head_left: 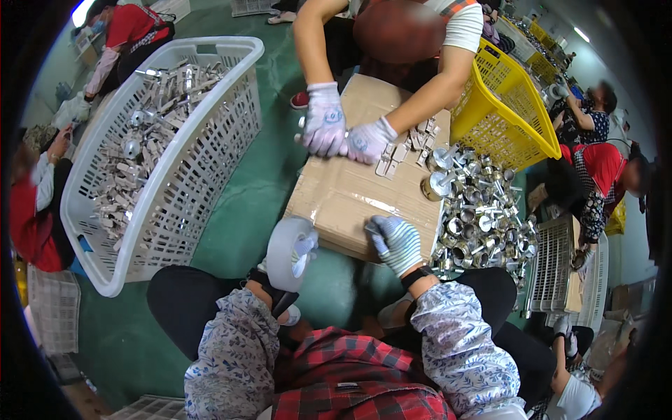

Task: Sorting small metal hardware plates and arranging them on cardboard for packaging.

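Note:
My left hand [303, 249], in a pale glove, grips a wide roll of clear tape [280, 253], its fingers showing through the ring. The roll stands just off the near left corner of a cardboard stack [343, 203]. My right hand [397, 243], in a striped glove, is at the stack's near edge with its fingers curled; what they hold, if anything, is hidden. Across the stack, another person's gloved hands [346, 133] press together at its left side. Several small metal clips [395, 159] and round metal fittings with stems [435, 186] lie on the cardboard's right part.
A white plastic basket [196, 168] full of metal parts stands to the left on the green floor [259, 175]. At the right, a heap of metal fittings [483, 224] lies beside the stack, below a yellow basket [511, 115]. Other people work around the sides.

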Action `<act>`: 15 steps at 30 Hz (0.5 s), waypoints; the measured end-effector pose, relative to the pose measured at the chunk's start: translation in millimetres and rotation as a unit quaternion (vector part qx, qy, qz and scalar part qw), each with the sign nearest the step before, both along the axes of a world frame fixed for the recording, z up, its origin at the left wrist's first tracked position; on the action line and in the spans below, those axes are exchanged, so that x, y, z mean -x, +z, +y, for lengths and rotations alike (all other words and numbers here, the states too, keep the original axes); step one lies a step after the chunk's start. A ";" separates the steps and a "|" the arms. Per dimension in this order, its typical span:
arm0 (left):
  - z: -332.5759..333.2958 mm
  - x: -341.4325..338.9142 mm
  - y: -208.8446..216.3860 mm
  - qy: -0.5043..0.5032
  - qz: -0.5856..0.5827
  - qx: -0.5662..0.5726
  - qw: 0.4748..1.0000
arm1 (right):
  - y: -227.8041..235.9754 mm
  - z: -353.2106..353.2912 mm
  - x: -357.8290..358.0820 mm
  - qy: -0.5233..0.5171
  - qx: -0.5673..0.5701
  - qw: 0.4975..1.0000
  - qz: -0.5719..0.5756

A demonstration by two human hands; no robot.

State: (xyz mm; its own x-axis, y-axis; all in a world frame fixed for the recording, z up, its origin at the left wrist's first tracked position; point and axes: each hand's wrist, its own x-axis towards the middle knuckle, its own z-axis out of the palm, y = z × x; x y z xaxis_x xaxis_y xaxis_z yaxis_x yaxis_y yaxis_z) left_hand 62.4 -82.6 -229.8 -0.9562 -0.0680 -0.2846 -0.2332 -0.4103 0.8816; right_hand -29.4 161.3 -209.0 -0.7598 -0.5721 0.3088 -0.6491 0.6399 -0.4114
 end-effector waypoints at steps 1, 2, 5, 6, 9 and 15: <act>1.1 1.2 -6.4 -0.042 0.013 0.057 0.997 | 0.5 -4.8 -3.8 0.006 0.001 1.000 -0.011; -6.5 2.9 -23.4 -0.038 0.009 0.056 0.998 | 3.6 -17.4 -7.1 0.023 0.004 1.000 -0.019; -19.0 13.6 -61.7 -0.096 0.105 -0.165 0.976 | 12.2 -45.7 -7.4 0.050 -0.029 0.996 -0.064; -9.0 15.0 -44.3 -0.077 0.061 -0.095 0.991 | 10.9 -48.9 -4.9 0.032 0.010 0.993 -0.109; -6.2 17.7 -39.3 -0.072 0.022 -0.057 0.996 | 25.0 -65.0 1.4 -0.012 0.000 0.981 -0.194; 6.0 17.1 -51.8 0.076 -0.009 -0.074 0.994 | 33.4 -85.0 15.6 0.048 -0.100 0.971 -0.213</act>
State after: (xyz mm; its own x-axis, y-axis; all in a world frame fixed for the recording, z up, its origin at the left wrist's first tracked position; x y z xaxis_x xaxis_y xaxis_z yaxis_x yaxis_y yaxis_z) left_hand 45.3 -76.6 -281.6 -0.9327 -0.1684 -0.3191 -0.1732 -0.5668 0.8054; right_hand -45.0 76.3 -175.6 -0.7351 -0.6622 -0.1454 -0.5077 0.6798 -0.5293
